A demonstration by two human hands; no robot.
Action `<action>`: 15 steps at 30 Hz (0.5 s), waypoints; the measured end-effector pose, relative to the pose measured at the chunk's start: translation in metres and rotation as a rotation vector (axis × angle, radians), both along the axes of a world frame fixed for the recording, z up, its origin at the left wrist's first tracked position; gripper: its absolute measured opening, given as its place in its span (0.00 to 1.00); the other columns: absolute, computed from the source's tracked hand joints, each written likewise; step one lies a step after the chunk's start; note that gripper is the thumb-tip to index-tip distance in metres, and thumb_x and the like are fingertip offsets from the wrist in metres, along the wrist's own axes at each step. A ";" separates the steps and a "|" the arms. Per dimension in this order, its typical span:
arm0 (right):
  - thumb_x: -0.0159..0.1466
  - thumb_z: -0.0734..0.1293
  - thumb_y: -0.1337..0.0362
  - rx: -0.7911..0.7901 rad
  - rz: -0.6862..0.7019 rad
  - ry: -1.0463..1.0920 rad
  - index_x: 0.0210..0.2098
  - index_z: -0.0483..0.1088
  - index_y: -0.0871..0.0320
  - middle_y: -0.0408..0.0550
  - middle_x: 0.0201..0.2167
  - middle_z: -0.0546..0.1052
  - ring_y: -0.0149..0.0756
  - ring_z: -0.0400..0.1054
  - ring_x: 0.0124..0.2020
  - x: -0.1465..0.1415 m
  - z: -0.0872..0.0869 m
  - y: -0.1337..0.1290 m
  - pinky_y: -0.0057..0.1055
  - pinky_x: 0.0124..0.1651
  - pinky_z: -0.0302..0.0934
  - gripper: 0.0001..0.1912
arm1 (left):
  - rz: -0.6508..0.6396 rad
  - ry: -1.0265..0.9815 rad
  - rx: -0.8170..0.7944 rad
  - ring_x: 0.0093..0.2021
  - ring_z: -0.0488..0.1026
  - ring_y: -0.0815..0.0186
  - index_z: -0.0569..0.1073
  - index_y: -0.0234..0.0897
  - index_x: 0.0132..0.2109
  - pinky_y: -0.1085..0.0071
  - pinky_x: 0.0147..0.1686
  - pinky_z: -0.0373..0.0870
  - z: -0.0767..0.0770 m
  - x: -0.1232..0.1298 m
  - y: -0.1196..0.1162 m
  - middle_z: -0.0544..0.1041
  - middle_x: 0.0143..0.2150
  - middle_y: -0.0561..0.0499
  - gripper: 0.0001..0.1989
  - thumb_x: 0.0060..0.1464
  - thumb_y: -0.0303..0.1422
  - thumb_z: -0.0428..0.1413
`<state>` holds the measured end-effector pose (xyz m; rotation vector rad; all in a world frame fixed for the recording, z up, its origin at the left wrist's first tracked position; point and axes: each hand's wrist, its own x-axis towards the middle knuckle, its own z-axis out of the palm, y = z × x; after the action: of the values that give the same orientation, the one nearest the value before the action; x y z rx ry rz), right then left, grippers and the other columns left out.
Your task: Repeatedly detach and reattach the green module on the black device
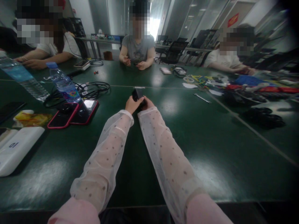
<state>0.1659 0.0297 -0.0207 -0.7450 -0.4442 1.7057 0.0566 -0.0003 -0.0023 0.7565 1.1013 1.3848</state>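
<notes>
A small black box-like object is held between my two hands above the middle of the green table. My left hand grips its left side, with the thumb reaching across toward the front. Round its right and lower side wraps my right hand, whose fingers are partly hidden by the object. Sheer white dotted sleeves cover both forearms. What exactly the object is, I cannot make out.
Left are two phones, water bottles, black cables and a white device. Right lie a wrench, colored wires and a dark bundle. Three people sit around the table.
</notes>
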 end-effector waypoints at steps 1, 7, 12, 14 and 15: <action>0.68 0.62 0.65 0.000 -0.019 -0.003 0.35 0.72 0.57 0.41 0.24 0.78 0.32 0.73 0.25 0.000 -0.001 0.000 0.27 0.32 0.71 0.08 | 0.019 0.104 0.062 0.62 0.64 0.54 0.73 0.36 0.35 0.68 0.57 0.59 0.002 0.001 -0.003 0.75 0.50 0.42 0.20 0.33 0.29 0.71; 0.68 0.61 0.63 -0.002 0.003 -0.015 0.38 0.73 0.58 0.42 0.24 0.79 0.33 0.74 0.27 0.001 -0.002 -0.001 0.30 0.36 0.73 0.10 | 0.087 0.288 0.214 0.65 0.58 0.50 0.70 0.38 0.35 0.63 0.60 0.56 0.016 0.010 -0.015 0.73 0.51 0.40 0.20 0.34 0.31 0.71; 0.68 0.61 0.64 -0.017 -0.052 0.008 0.40 0.73 0.56 0.38 0.22 0.78 0.32 0.74 0.26 0.002 0.001 -0.006 0.30 0.38 0.73 0.09 | 0.120 0.329 0.216 0.68 0.52 0.50 0.69 0.39 0.38 0.63 0.62 0.53 0.028 0.013 -0.020 0.70 0.54 0.40 0.19 0.39 0.29 0.68; 0.68 0.61 0.65 -0.033 -0.070 0.014 0.38 0.73 0.56 0.37 0.21 0.77 0.30 0.72 0.24 0.002 0.002 -0.005 0.29 0.36 0.73 0.09 | 0.130 0.340 0.223 0.69 0.52 0.51 0.69 0.39 0.39 0.64 0.62 0.55 0.032 0.013 -0.021 0.70 0.54 0.41 0.18 0.40 0.28 0.66; 0.68 0.60 0.66 -0.032 -0.073 0.022 0.38 0.73 0.56 0.37 0.21 0.77 0.30 0.72 0.24 0.001 0.003 -0.005 0.28 0.35 0.72 0.09 | 0.135 0.337 0.229 0.68 0.52 0.51 0.69 0.39 0.38 0.65 0.62 0.55 0.034 0.012 -0.021 0.70 0.54 0.41 0.17 0.41 0.28 0.66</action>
<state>0.1673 0.0245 -0.0181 -0.7560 -0.3710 1.6541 0.0683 -0.0218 0.0321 1.1297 1.2852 1.5519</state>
